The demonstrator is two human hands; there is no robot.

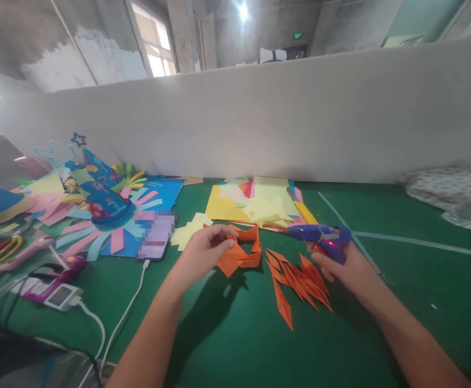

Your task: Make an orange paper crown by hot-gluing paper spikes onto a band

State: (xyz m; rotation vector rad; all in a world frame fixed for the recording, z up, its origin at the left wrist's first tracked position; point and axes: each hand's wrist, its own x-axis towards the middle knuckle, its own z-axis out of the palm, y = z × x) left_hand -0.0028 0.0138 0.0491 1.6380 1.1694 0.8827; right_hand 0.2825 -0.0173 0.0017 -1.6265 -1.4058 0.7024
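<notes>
— Setting?
— Bare concrete room; one pale partition (260, 118); one green surface (421, 302) in front of it.

— Left hand (209, 248)?
— Grip pinched, thumb against fingers, on the near-left side of an orange paper ring (249, 260), folded, angular, open in the middle. The ring is held up at the centre, its shadow falling on the surface.

— Right hand (348, 269)?
— Grip wrapped around the handle of one blue glue gun (324, 237), red light showing. Nozzle turned toward the ring, apart from it. Whether a finger presses the trigger cannot be told.

— Loose stock?
— Orange folded pieces (302, 280), slim and pointed, in an overlapping heap below the gun, right of the ring. One lies nearest the person.

— Other holdings?
— Yellow sheets (221, 199) behind the ring; a phone (158, 234) and a blue party hat (106, 202) to the left.

— Step in hand?
— Judged to be gluing: joining folded units into the ring. Fresh glue is too small to make out.

— What does the next move call for?
— Presumably a steady ring, the nozzle brought to a fold, a small dab there, and fingers clear of the hot tip.
</notes>
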